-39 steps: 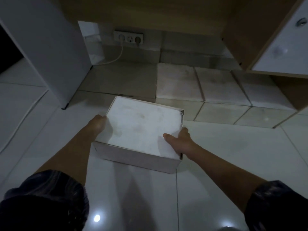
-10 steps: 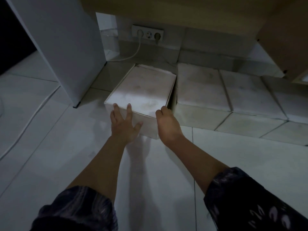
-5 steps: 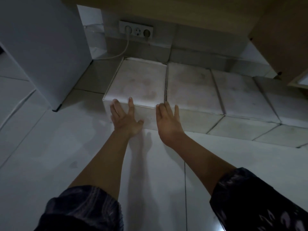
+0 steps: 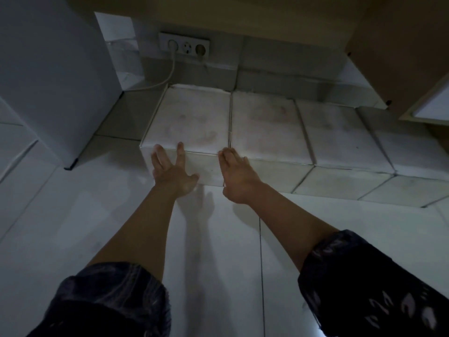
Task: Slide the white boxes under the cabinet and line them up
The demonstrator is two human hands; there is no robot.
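Several flat white boxes lie side by side on the floor under the wooden cabinet (image 4: 243,18). The leftmost box (image 4: 192,120) sits flush against the second box (image 4: 264,125), their front edges level. A third box (image 4: 340,137) and a fourth box (image 4: 408,147) continue the row to the right. My left hand (image 4: 172,171) is flat against the front face of the leftmost box, fingers spread. My right hand (image 4: 237,173) rests with its fingers over the front edge where the first two boxes meet.
A white panel (image 4: 56,76) stands at the left. A wall socket (image 4: 184,47) with a white cable (image 4: 167,76) plugged in is behind the boxes. A cabinet door (image 4: 398,57) hangs open at the upper right. The floor is glossy white tile (image 4: 218,251).
The box went from in front of the cabinet to beside the row and is now flush with it. My hands shifted from gripping its sides to pressing its front; fingers of my right hand have curled.
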